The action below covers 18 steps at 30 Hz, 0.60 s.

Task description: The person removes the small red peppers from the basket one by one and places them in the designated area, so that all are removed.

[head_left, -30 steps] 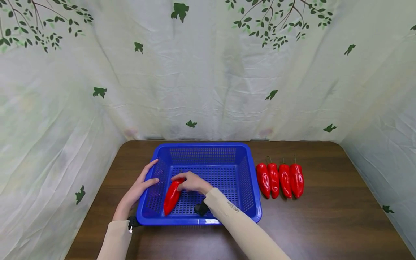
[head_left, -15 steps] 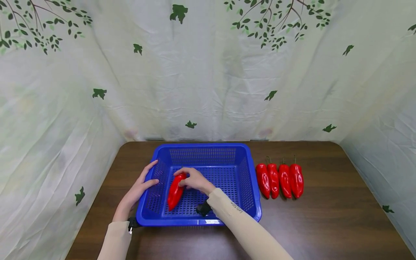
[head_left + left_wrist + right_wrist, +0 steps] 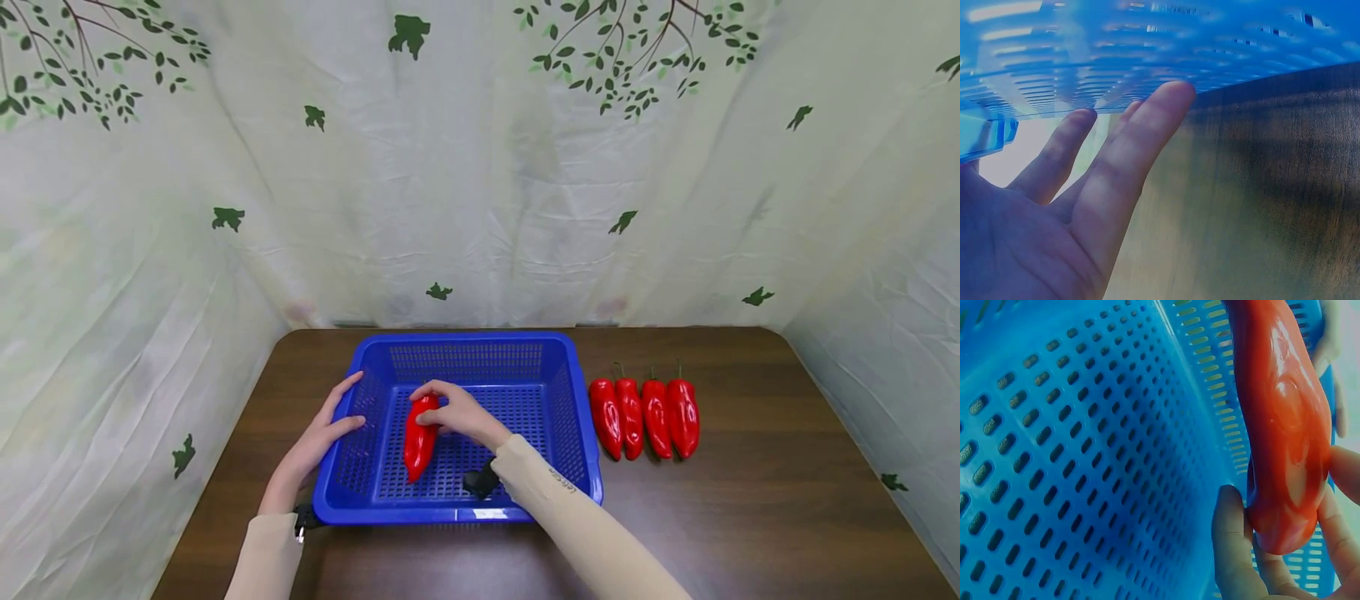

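Note:
Inside the blue plastic basket [image 3: 483,512], my right hand [image 3: 461,414] grips a long red pepper [image 3: 420,450] near its stem end. The pepper's pointed tip faces the front of the basket. In the right wrist view, fingers and thumb surround the thick end of the glossy pepper [image 3: 1285,425], over the slotted basket floor [image 3: 1054,456]. My left hand [image 3: 318,437] holds the basket's left side, with thumb and a fingertip showing over the rim. From the left wrist, the fingers [image 3: 1122,156] stretch along the outside of the slotted wall.
Several red peppers [image 3: 656,417] with thin stems lie in a row on the brown wooden table [image 3: 757,483], just right of the basket. A pale leaf-printed cloth [image 3: 480,167] hangs behind and along both sides.
My right hand has moved the pepper to the right and slightly back within the basket, and the pepper has turned more upright in view. The left hand stays on the basket's side.

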Available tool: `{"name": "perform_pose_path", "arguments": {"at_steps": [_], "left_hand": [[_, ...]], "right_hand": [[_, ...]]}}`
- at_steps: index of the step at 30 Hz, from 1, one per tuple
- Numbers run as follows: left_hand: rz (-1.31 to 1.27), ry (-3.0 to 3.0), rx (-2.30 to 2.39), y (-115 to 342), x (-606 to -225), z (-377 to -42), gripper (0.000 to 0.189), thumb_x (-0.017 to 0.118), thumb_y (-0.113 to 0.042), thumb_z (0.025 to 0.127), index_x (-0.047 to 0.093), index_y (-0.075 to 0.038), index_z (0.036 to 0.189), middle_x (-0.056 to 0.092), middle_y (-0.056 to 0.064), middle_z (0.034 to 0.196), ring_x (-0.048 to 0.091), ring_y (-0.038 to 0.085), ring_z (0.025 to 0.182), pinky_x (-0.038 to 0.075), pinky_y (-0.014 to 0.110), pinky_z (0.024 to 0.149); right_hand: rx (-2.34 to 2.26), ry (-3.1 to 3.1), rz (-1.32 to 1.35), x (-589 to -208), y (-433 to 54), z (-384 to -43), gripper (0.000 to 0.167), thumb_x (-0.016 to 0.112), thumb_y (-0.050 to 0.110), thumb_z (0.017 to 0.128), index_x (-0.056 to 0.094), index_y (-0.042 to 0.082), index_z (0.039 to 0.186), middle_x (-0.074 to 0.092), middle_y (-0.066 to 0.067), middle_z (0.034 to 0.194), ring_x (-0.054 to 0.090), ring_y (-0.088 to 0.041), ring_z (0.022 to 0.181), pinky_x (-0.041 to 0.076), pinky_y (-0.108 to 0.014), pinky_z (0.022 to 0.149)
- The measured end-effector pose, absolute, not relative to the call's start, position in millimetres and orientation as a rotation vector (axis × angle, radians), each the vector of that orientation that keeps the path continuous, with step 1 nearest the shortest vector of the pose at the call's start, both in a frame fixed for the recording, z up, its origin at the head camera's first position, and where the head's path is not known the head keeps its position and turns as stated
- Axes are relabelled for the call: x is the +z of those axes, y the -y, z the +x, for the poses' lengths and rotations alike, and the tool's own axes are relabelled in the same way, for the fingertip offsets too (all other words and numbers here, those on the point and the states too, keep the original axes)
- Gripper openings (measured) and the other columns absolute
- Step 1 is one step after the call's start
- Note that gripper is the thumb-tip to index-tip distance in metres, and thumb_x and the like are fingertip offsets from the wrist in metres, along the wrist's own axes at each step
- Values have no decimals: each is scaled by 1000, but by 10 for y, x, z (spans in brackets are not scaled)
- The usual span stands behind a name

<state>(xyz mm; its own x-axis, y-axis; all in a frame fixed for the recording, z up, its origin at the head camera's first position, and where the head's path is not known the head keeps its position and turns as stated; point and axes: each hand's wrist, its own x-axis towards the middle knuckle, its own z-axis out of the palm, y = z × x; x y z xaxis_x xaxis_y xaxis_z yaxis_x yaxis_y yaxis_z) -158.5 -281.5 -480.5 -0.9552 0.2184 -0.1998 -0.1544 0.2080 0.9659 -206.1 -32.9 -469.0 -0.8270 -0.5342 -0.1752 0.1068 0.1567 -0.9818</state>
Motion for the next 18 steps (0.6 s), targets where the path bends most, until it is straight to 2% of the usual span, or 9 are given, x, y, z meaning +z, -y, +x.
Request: {"name": "perform_pose_path", "arguments": {"at_steps": [10, 18], "left_hand": [[74, -2165, 1839, 2798, -4756, -1564, 68, 49, -15, 99, 11, -30, 153, 1, 20, 155, 26, 54, 129, 45, 60, 88], [81, -2180, 1826, 2811, -4797, -1571, 67, 49, -16, 99, 13, -33, 152, 1, 20, 155, 26, 55, 129, 45, 62, 87]], "right_hand": [[-1718, -1926, -428, -4646, 200, -2067, 34, 62, -3, 86, 59, -3, 120, 53, -12, 117, 58, -24, 91, 56, -37, 74], [-1725, -1921, -455, -4626, 64, -2081, 37, 62, 0, 87, 58, 1, 124, 49, -13, 125, 57, -27, 96, 56, -39, 76]]}}
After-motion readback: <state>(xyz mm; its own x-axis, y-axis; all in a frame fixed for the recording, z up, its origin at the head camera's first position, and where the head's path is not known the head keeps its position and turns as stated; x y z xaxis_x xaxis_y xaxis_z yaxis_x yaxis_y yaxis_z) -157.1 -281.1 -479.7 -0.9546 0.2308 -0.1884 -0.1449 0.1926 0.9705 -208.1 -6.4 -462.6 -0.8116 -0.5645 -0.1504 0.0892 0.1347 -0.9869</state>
